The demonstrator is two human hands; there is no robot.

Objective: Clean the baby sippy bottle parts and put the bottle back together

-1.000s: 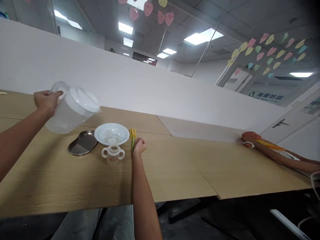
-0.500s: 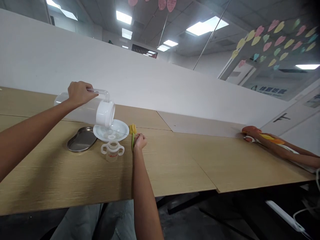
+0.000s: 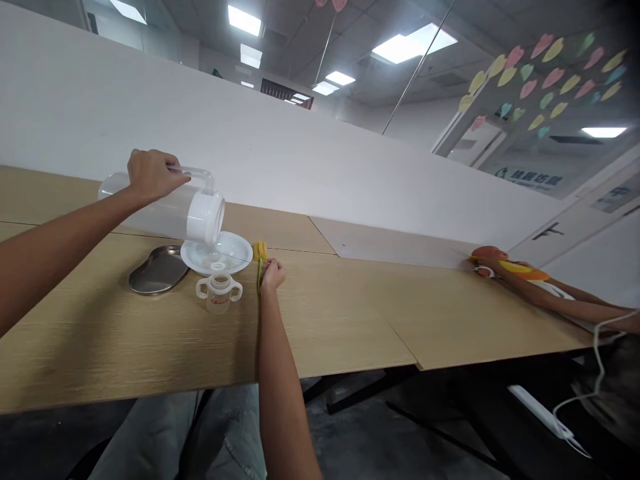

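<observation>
My left hand (image 3: 151,175) grips the handle of a clear plastic pitcher (image 3: 170,212) with a white lid, tipped on its side so the lid end hangs over a white bowl (image 3: 235,252). In front of the bowl stands a small clear baby bottle (image 3: 219,295) with two handles. My right hand (image 3: 273,274) rests closed on the wooden table (image 3: 325,327), holding the green handle of a brush with a yellow sponge head (image 3: 259,251) lying beside the bowl.
A kidney-shaped metal tray (image 3: 156,271) lies left of the bowl. A white partition runs along the table's far edge. Another person's arm (image 3: 545,297) with an orange thing lies on the table at the right. A power strip and cable are on the floor at right.
My left hand swung the pitcher from upright at the left to tipped sideways over the bowl. My right hand stayed on the brush.
</observation>
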